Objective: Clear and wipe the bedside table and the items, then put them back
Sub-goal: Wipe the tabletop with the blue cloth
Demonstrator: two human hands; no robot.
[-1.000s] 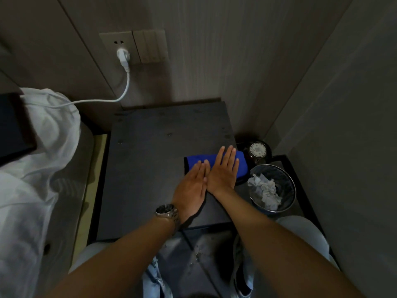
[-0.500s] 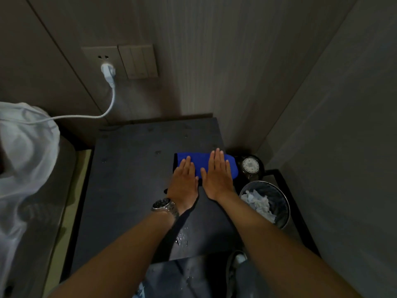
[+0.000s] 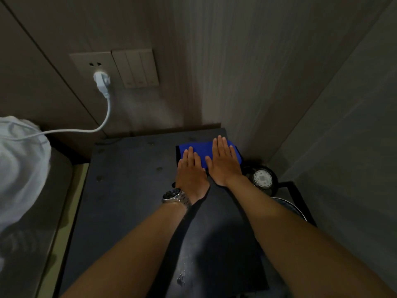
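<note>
The dark bedside table [image 3: 133, 201] fills the middle of the view, its top bare except for a folded blue cloth [image 3: 202, 149] at the far right corner. My left hand [image 3: 191, 171], with a watch on its wrist, lies flat with its fingers on the cloth's near left part. My right hand [image 3: 224, 162] presses flat on the cloth's right part, fingers together and pointing at the wall. Both palms push down on the cloth; neither hand curls around it.
A white plug [image 3: 102, 80] sits in the wall socket, its cable [image 3: 71, 131] running left to white bedding [image 3: 19, 168]. Right of the table stand a round white-lidded object [image 3: 262, 178] and the rim of a waste bin [image 3: 287, 206]. Walls close in behind and on the right.
Both hands have slid the blue cloth away from me along the table's right side, from near the middle to the far right corner by the wall.
</note>
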